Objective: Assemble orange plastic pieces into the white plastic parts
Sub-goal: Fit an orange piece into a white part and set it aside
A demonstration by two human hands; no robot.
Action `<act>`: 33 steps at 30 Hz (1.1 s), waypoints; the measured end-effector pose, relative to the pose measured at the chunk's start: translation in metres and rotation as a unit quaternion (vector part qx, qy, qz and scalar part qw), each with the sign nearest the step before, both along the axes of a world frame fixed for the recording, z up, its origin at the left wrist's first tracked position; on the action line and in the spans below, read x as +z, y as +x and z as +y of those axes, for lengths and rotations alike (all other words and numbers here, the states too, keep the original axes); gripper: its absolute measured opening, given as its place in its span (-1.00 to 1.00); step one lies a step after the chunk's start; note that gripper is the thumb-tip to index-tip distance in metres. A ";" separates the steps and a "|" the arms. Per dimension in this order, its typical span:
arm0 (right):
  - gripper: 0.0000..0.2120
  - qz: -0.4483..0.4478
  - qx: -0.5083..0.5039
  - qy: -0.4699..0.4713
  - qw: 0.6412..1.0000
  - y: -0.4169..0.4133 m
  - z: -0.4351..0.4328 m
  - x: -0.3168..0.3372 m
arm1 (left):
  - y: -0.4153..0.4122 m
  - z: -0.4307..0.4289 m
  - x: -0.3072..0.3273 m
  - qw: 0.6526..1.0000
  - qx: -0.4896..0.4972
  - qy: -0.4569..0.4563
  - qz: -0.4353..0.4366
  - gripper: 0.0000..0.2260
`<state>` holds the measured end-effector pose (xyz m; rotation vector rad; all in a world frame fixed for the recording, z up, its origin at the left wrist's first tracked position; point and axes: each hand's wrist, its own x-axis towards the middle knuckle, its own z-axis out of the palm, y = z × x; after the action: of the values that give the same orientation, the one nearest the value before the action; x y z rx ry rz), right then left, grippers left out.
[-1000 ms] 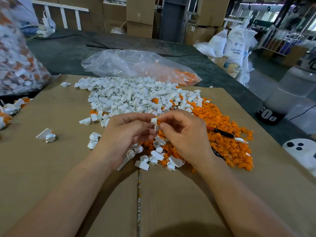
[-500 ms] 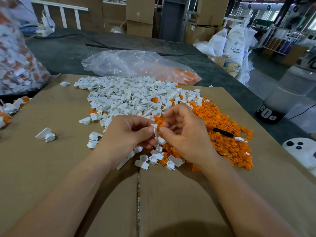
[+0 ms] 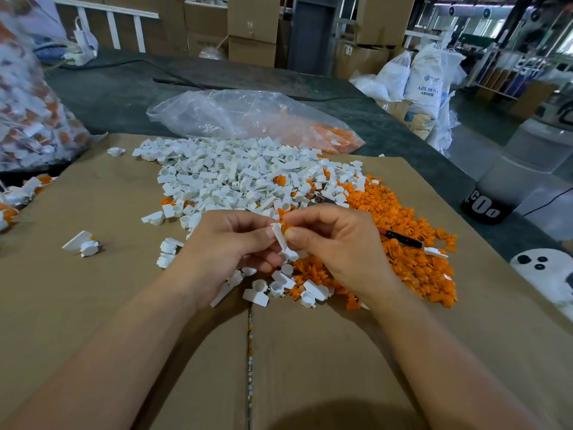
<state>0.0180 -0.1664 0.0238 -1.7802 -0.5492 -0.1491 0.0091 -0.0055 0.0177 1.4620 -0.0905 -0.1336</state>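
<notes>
over the middle of the cardboard [image 3: 124, 305], both hands meet just above the near edge of the heaps. left hand [image 3: 229, 246] pinches a white part [image 3: 280, 240] between thumb and curled fingers. right hand [image 3: 338, 243] pinches the same part from the other side, thumb tip against its flat tab, fingers curled over it. the part stands nearly upright, a little tilted, round end down. a spot of orange shows at its top end between the fingertips; whether that is a piece in the part or the heap behind, i cannot tell.

white heap [image 3: 235, 175] lies beyond the hands, spread toward the far edge of the cardboard. orange heap [image 3: 403, 243] lies to its right and runs under the right hand; the two mix where they meet. loose parts [image 3: 279, 287], white, lie just below the hands near the cardboard's seam. a red-and-black pen [image 3: 400, 237] rests on the orange heap, right of the right hand. stray parts [image 3: 82, 243], two and white, lie well apart at the left. a clear bag [image 3: 248, 119], some orange pieces in its right end, lies beyond the white heap on the dark table [image 3: 124, 88]. a full bag [image 3: 28, 119] of white-and-orange parts stands at the far left.
</notes>
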 end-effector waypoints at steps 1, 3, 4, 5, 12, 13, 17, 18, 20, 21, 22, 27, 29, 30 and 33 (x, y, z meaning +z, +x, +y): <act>-0.77 0.004 0.009 0.008 1.000 0.000 0.000 0.001 | 0.000 0.000 0.000 1.000 -0.005 -0.016 0.009 -0.91; -0.74 -0.001 0.023 0.009 1.000 0.001 -0.001 0.002 | -0.001 0.000 0.002 0.999 -0.015 -0.039 0.019 -0.91; -0.72 -0.005 0.027 0.003 1.000 0.001 -0.001 0.003 | -0.002 0.000 0.003 0.998 -0.019 -0.048 0.022 -0.89; -0.70 -0.007 0.028 -0.003 1.000 0.002 -0.001 0.003 | -0.001 0.000 0.004 0.998 -0.021 -0.052 0.024 -0.87; -0.74 0.014 0.022 0.025 0.999 0.004 -0.001 -0.001 | -0.001 0.001 0.005 0.997 -0.031 -0.054 0.038 -0.88; -0.75 0.014 0.022 0.028 0.999 0.004 -0.001 -0.001 | -0.001 0.001 0.005 0.997 -0.032 -0.056 0.042 -0.88; -0.74 0.014 0.024 0.033 0.999 0.004 -0.003 0.000 | -0.001 -0.001 0.005 0.995 -0.015 -0.078 0.058 -0.80; -0.72 0.012 0.020 0.033 0.999 0.004 -0.003 -0.001 | -0.001 -0.002 0.006 0.994 -0.007 -0.084 0.062 -0.77; -0.69 0.005 0.012 0.036 0.999 0.003 -0.002 -0.002 | -0.002 -0.003 0.006 0.994 0.002 -0.090 0.062 -0.77; -0.69 0.001 0.009 0.038 0.999 0.003 -0.001 -0.002 | -0.002 -0.003 0.006 0.994 0.001 -0.090 0.059 -0.79; -0.69 -0.002 0.005 0.041 0.999 0.002 0.000 -0.002 | -0.002 -0.003 0.006 0.994 -0.001 -0.093 0.057 -0.81; -0.73 -0.025 -0.020 0.042 0.999 0.002 0.001 -0.004 | -0.002 0.000 0.006 0.994 0.000 -0.107 0.033 -0.73; -0.72 -0.033 -0.028 0.028 0.999 0.003 0.002 -0.005 | -0.003 -0.001 0.007 0.996 0.007 -0.088 0.020 -0.71; -0.73 -0.039 -0.029 0.016 0.999 0.003 0.002 -0.006 | -0.003 -0.002 0.006 0.997 0.016 -0.073 0.015 -0.73; -0.73 -0.094 -0.042 -0.028 0.994 0.003 0.004 -0.007 | -0.003 -0.004 0.004 0.998 0.037 -0.042 0.021 -0.84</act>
<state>0.0208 -0.1625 0.0171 -1.8555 -0.6174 -0.3670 0.0065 -0.0092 0.0218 1.3763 -0.0077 -0.0994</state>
